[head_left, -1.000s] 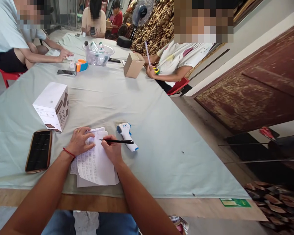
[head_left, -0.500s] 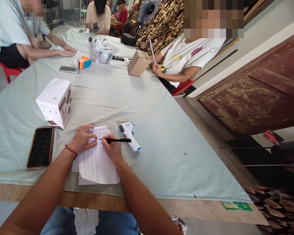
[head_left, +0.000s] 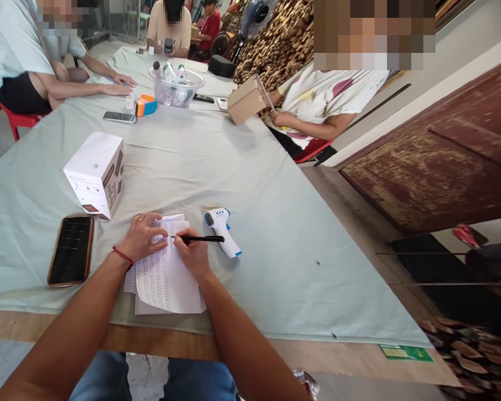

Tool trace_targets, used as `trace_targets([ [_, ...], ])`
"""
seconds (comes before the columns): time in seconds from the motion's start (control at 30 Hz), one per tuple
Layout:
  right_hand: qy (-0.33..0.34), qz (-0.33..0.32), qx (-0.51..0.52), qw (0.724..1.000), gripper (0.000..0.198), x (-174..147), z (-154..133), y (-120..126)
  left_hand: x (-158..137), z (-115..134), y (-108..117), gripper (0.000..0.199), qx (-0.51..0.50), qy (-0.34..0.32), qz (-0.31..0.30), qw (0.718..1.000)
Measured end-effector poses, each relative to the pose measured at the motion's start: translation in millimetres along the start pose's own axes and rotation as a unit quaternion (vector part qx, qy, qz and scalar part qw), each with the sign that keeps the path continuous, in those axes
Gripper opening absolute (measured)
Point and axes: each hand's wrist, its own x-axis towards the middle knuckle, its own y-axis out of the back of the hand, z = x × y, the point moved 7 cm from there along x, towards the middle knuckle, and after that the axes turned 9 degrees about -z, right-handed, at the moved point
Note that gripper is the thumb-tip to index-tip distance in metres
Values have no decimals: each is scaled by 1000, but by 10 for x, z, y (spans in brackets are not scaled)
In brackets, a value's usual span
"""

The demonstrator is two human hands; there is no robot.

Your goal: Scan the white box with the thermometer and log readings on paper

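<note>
Sheets of paper point(head_left: 167, 284) covered in handwritten rows lie stacked at the table's near side. My left hand point(head_left: 144, 238) rests on their upper left part, fingers spread and pressing down. A black pen point(head_left: 204, 238) is pinched in my right hand point(head_left: 191, 253), its tip at the upper middle of the top sheet. Just right of that hand lies a white and blue infrared thermometer point(head_left: 223, 233). To the left are a smartphone in a brown case point(head_left: 70, 250) and a white printed box point(head_left: 96, 172).
A clear plastic basin point(head_left: 177, 92) of bottles stands farther back, near an orange and blue tape roll point(head_left: 146, 104) and another phone point(head_left: 119, 117). A person at the right handles a cardboard box point(head_left: 246, 100). Other people sit at the left and far end.
The person at the right has tilted and lifted the cardboard box, with the measuring tape now against it. My hands hold nearly the same pose; the view has shifted slightly.
</note>
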Motion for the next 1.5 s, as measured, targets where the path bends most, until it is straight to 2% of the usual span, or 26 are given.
trace_targets([
  [1.5, -9, 5, 0, 1000, 14, -7, -80, 31, -10, -10, -19, 14, 11, -14, 10, 1000],
])
